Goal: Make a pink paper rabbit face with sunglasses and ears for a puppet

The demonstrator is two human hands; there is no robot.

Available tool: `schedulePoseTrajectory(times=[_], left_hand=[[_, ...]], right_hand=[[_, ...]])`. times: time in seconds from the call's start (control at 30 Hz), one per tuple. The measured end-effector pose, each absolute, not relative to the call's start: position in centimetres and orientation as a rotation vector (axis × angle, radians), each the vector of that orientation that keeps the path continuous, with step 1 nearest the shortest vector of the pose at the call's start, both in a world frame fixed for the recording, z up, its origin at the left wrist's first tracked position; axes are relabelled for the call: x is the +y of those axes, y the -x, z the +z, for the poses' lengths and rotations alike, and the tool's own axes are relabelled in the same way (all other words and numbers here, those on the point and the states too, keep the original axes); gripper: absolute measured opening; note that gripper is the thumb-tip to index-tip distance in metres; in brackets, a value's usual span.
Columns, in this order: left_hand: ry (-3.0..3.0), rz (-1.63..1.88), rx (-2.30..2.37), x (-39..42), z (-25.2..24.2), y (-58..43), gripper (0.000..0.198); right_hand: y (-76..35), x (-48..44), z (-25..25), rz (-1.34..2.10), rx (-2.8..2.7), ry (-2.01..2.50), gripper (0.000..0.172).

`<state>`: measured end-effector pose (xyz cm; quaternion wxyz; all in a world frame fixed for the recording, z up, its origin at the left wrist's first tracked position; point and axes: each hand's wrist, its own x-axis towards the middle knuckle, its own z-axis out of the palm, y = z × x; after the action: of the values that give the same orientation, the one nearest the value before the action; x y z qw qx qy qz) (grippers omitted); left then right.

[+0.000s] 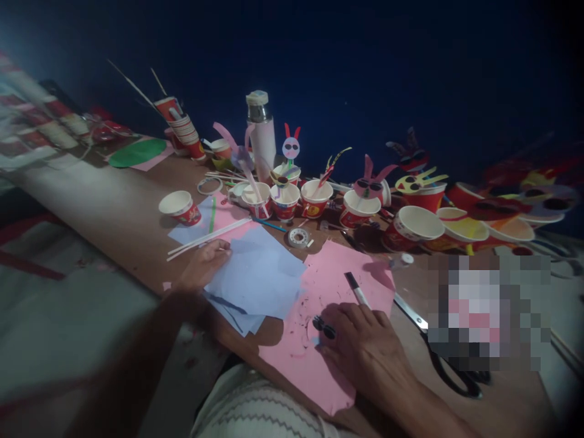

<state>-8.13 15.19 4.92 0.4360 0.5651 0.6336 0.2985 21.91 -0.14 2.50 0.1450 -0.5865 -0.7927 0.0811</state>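
Observation:
My left hand [207, 264] is at the left edge of a light blue sheet of paper [260, 274], its fingers curled around that edge. Over a ragged pink sheet [296, 359], my right hand [367, 344] is closed on a small round pink paper face [312, 333]. Black paper sunglasses [324, 327] show on the face by my fingertips. A marker [356, 288] with a black end lies just beyond my knuckles, its lower part hidden by the hand. Large black-handled scissors [429, 331] lie to the right.
Several paper cups [314, 198] stand along the back, many holding paper animal faces on sticks. A tape roll [298, 238], white sticks [207, 238] and a tipped cup [181, 208] lie nearer. Behind are a flask [262, 143] and stacked cups [186, 134]. A pixelated patch covers the right.

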Motion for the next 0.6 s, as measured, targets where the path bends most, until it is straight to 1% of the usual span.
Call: schedulePoseTrajectory(times=[0.1,0.23,0.3,0.4,0.5,0.57,0.6], left_hand=[[-1.414,0.743,1.554,15.2,4.9,8.1,0.027],[-1.396,0.757,1.542,15.4,4.6,8.7,0.031],[-1.377,0.763,1.548,15.4,4.8,9.0,0.033],[-1.341,0.771,1.571,15.2,5.5,9.1,0.037],[-1.314,0.789,1.596,15.0,6.0,8.8,0.040],[-1.310,0.815,1.628,14.9,6.2,8.5,0.040],[-1.311,0.836,1.648,14.9,6.3,8.4,0.039]], right_hand=[[-21.9,-0.1,2.0,0.263,-2.287,1.692,0.034],[-21.8,-0.1,1.3,0.375,-2.234,1.638,0.035],[-21.7,-0.1,0.9,0.434,-2.182,1.621,0.028],[-21.6,-0.3,0.9,0.566,-2.088,1.631,0.007],[-21.7,-0.5,1.9,0.858,-1.930,1.647,0.005],[-21.9,-0.3,2.9,1.215,-1.655,1.577,0.005],[-22.1,-0.2,3.3,1.404,-1.476,1.503,0.009]])
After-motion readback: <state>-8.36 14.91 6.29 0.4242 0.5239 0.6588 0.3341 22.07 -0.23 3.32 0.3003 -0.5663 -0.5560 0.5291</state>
